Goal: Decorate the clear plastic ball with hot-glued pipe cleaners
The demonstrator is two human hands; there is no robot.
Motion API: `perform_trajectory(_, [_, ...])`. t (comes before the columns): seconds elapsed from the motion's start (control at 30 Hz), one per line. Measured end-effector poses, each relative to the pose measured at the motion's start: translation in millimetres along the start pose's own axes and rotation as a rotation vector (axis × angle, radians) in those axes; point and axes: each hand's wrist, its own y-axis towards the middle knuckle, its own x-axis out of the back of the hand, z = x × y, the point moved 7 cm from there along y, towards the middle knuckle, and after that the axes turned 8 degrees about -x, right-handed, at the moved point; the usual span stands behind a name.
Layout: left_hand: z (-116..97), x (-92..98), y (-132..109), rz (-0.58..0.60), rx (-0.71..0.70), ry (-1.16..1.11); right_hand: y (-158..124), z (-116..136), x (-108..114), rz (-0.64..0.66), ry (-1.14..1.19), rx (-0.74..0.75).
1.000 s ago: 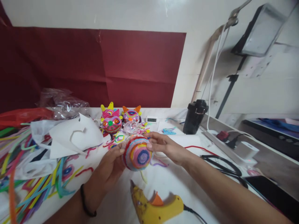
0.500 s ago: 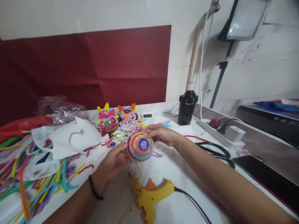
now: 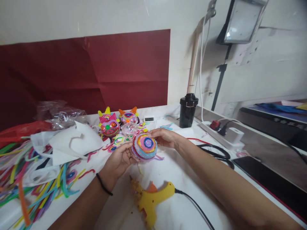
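A round craft piece (image 3: 145,147) with fuzzy rings of blue, pink, yellow, red and light blue is held up over the white table. My left hand (image 3: 122,159) grips its left edge, and my right hand (image 3: 165,137) holds the upper right edge, fingers partly behind it. Below lies a yellow glue gun (image 3: 153,198) on its side, nozzle to the upper left. Behind the piece sit a pink-and-red decorated round figure (image 3: 109,127) and another with orange ears (image 3: 129,116), beside small colourful scraps.
Fuzzy craft stems (image 3: 45,188), white paper (image 3: 75,143) and a red bag (image 3: 26,131) cover the left side. A black cup (image 3: 188,110), power strip (image 3: 222,135), coiled black cable (image 3: 214,151) and dark phone (image 3: 271,183) are at right. A small digital display (image 3: 149,119) stands behind.
The view has shifted slightly to the right. Both hands still hold the round piece, which has tilted a little and sits slightly higher relative to the glue gun.
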Motion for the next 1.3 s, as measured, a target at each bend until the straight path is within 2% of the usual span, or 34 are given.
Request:
perform_trajectory(0.27, [9,9.2,-4,-0.02,0.011,-0.036,3,-8,-3,0.006,0.013,-0.067])
perform_trajectory(0.67, [7,13.6,-5,0.016,-0.009,-0.02,4,-11,-7,0.046,0.009,-0.073])
perform_trajectory(1.3, [5,13.5,-5,0.037,-0.026,-0.02,2,-5,-7,0.028,-0.039,0.02])
